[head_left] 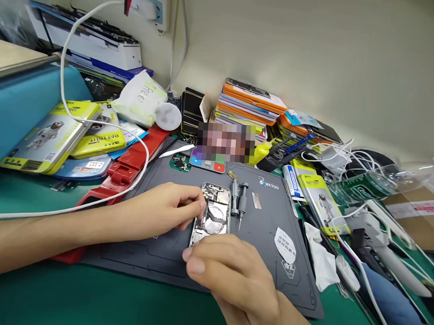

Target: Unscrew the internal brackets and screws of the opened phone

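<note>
An opened smartphone [215, 216] with its inner parts bare lies on the grey work mat [256, 248]. My left hand [179, 207] is closed at the phone's left edge, fingertips bent over that side. Over the phone's lower end, nearer to me, my right hand [236, 271] has its thumb and fingers pressed together. Whatever the right fingertips may hold is hidden or too small to make out. Just right of the phone are two grey precision screwdrivers [242, 203], lying side by side. A small metal plate [256, 200] rests farther right.
Yellow battery boxes [49, 137] and a red tool [124, 171] line the left. Orange cases [252, 98] are stacked at the back beside a yellow bottle [261, 153]. A plastic bottle [377, 182], a blue-handled tool [392, 300] and cables crowd the right.
</note>
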Demonstrator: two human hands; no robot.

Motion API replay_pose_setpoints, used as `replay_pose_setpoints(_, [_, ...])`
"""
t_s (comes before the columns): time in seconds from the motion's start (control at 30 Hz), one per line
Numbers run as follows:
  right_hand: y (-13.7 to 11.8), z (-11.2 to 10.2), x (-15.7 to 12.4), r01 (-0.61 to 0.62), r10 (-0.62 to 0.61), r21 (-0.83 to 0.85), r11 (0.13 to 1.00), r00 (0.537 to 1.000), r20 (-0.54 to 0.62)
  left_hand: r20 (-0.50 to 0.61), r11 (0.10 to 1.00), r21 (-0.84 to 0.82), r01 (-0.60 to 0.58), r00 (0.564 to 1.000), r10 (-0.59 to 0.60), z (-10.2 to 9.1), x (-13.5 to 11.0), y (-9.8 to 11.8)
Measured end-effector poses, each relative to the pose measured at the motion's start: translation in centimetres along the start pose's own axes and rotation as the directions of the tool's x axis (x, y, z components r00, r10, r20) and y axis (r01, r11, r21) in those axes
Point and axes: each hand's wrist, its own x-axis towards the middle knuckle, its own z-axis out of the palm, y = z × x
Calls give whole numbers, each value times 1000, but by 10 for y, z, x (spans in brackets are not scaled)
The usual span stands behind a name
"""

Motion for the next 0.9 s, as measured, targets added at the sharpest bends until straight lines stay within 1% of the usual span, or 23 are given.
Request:
replay_pose_setpoints(0.03, [1,0,0,-9,9,-12,1000,1000,-14,-1,1000,1,0,1000,0,0,0,-1])
replay_pose_setpoints(0.13, [0,1,0,-61,50,-132,989,995,-88,-2,1000,0,8,1000,-8,1,0,-2])
replay_pose_setpoints(0.17, [0,1,-1,-64,50,-157,986,995,-90,-1,1000,-2,8,1000,-8,1,1,-2])
replay_pose_setpoints(0.3, [-2,0,-2,-10,6,-100,995,999,-39,2,1000,7,2,1000,-2,2,1,-2])
replay_pose_setpoints(0.37, [-2,0,-3,1,-9,-127,992,998,-62,1,1000,13,7,1000,-7,2,1,-1])
replay_pose_setpoints(0.43, [-1,0,-5,-20,9,-150,989,997,-72,4,1000,17,11,1000,-11,1,1,-1])
replay_pose_setpoints(0.57, [2,0,-7,-78,72,-86,993,995,-67,5,1000,16,1,1000,-1,1,2,0])
replay_pose_setpoints(0.73, [3,0,-6,-101,98,-39,994,992,-74,-2,1000,2,-6,1000,6,0,0,0])
replay_pose_setpoints(0.8, [2,0,-4,-80,78,-29,996,995,-68,-1,1000,6,-13,1000,13,0,-1,1])
replay_pose_setpoints(0.9, [1,1,-3,-40,36,-57,998,997,-62,0,1000,20,-17,1000,17,1,-1,1])
